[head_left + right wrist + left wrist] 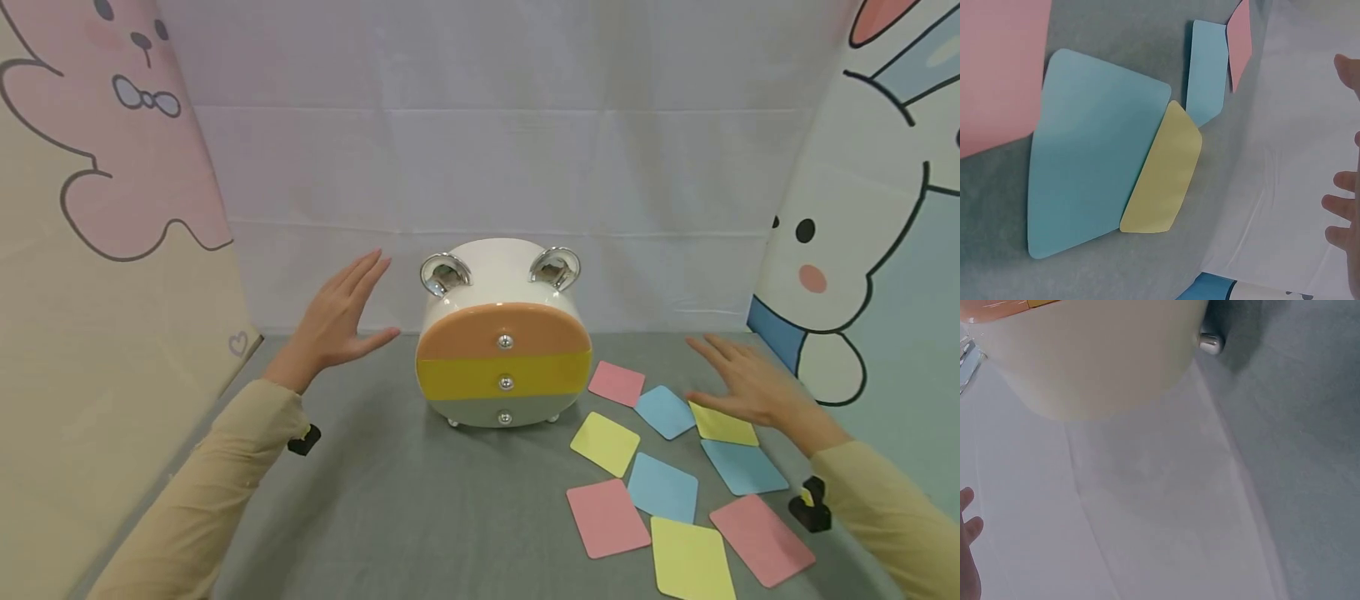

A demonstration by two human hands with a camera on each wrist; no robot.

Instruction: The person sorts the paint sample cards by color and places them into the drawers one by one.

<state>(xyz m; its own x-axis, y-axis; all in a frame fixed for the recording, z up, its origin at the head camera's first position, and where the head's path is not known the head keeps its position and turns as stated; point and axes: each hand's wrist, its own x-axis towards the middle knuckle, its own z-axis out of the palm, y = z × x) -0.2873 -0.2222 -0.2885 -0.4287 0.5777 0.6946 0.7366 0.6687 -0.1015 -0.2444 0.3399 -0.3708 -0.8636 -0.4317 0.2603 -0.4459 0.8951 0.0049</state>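
A small white chest of drawers (pixel 504 275) with silver ears stands on the grey tabletop. Its front has an orange drawer (pixel 465 333), a yellow drawer (pixel 457 379) and a grey one (pixel 465 411), each with a round silver knob. To its left my left hand (pixel 333 321) is raised with straight fingers, apart from it. My right hand (pixel 757 387) hovers over the cards at the right, fingers spread, holding nothing. Beneath it lie a yellow card (pixel 723 425) and a blue card (pixel 742 468). In the left wrist view the chest's white side (pixel 1097 362) shows.
More pink, blue and yellow cards, such as a pink card (pixel 607 518), lie scattered right of the chest, some overlapping. A white cloth (pixel 487 167) hangs behind. Printed panels stand at left (pixel 112 333) and right (pixel 900 333).
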